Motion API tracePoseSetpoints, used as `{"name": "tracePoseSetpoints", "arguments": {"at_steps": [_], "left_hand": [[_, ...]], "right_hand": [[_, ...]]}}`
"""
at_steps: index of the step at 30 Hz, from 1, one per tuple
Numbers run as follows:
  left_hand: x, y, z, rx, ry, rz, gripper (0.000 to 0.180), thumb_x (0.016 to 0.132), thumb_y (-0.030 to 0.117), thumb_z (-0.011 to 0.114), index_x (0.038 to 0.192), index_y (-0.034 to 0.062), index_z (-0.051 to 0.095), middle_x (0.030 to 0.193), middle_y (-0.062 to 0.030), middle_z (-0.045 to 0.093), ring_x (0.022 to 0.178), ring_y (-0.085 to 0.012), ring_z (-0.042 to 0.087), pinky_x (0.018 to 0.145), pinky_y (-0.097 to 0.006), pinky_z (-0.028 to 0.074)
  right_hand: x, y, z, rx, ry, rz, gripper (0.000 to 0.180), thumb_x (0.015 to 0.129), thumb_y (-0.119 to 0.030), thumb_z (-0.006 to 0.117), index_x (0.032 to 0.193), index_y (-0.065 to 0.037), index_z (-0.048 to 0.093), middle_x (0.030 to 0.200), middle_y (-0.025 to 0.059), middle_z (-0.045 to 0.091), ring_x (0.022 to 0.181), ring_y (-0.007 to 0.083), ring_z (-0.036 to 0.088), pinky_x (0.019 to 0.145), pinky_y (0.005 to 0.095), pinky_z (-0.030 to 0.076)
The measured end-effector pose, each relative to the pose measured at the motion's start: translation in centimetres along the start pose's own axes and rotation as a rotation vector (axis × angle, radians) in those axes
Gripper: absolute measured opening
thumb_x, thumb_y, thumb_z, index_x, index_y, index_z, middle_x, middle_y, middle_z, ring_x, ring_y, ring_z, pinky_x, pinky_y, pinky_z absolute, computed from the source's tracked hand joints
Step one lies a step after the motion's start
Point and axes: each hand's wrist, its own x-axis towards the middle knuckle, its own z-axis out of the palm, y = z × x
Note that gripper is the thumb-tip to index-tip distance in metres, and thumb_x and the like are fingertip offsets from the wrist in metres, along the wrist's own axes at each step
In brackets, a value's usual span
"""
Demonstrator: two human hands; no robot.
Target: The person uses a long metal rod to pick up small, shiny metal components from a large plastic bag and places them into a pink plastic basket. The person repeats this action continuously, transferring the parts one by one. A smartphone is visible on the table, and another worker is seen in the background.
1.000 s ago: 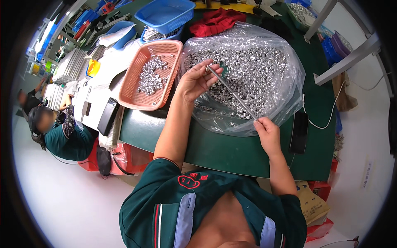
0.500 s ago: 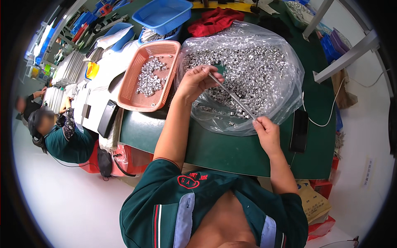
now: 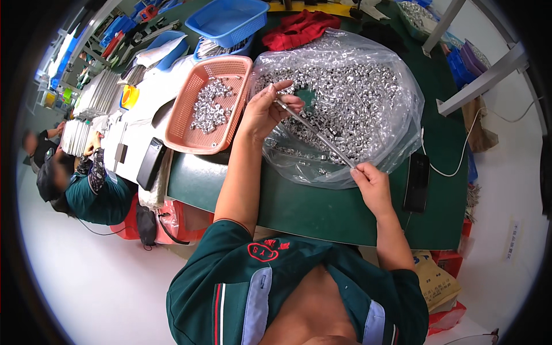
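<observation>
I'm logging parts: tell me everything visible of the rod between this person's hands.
The rod is thin, straight and grey, with a metallic sheen; finer details are too small to tell. It slants from upper left to lower right over a clear plastic bag of small metallic pieces. The right hand pinches its lower end; its upper end meets the left hand, whose exact grip is unclear.

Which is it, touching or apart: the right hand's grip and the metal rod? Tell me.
Touching. The head view shows the right hand's grip pinching the near end of the metal rod, no gap visible.
</observation>
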Motion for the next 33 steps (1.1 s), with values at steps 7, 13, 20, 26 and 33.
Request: {"name": "tracePoseSetpoints", "arguments": {"at_steps": [7,13,20,26,33], "left_hand": [[0.0,0.4,0.7,0.242,0.095,-0.027,0.040,0.098,0.020,0.037,0.126,-0.0082,0.042,0.086,-0.0168,0.067,0.085,-0.0283,0.066,0.079,-0.038,0.053],[-0.1,0.1,2.3,0.378,0.198,0.112,0.040,0.097,0.018,0.037,0.126,-0.0086,0.042,0.080,-0.0160,0.066,0.077,-0.0280,0.066,0.078,-0.039,0.053],[0.6,-1.6,0.6,-0.132,0.033,0.179,0.032,0.097,0.026,0.044,0.113,-0.0013,0.050,0.089,-0.0213,0.067,0.086,-0.0347,0.066,0.091,-0.048,0.047],[0.8,-2.5,2.1,-0.428,-0.013,0.168,0.033,0.097,0.034,0.043,0.095,0.0050,0.058,0.093,-0.0168,0.066,0.096,-0.0335,0.062,0.103,-0.050,0.036],[0.4,-3.1,2.0,-0.055,0.209,0.116,0.040,0.096,0.037,0.047,0.099,-0.0014,0.058,0.092,-0.0154,0.065,0.088,-0.0301,0.065,0.084,-0.043,0.051]], "right_hand": [[-0.1,0.3,-0.1,-0.139,0.055,-0.068,0.014,0.084,-0.017,0.065,0.084,-0.003,0.062,0.055,0.0071,0.053,0.048,0.0138,0.051,0.048,0.0288,0.039],[-0.1,-0.1,-0.1,-0.203,0.100,-0.116,0.015,0.084,-0.017,0.066,0.084,-0.003,0.061,0.056,0.0085,0.054,0.048,0.0167,0.052,0.049,0.0300,0.040],[-0.3,0.1,0.2,-0.089,0.068,-0.052,0.014,0.084,-0.015,0.065,0.083,-0.002,0.060,0.055,0.0061,0.051,0.049,0.0119,0.047,0.049,0.0278,0.038],[-0.1,0.1,0.2,0.108,0.008,0.026,0.014,0.086,-0.012,0.063,0.082,0.000,0.060,0.057,-0.0018,0.046,0.055,0.0042,0.040,0.051,0.0229,0.034],[-0.5,-1.1,0.6,-0.167,0.200,-0.133,0.015,0.087,-0.013,0.063,0.083,0.000,0.059,0.057,-0.0015,0.046,0.055,0.0041,0.040,0.050,0.0234,0.034]]}}
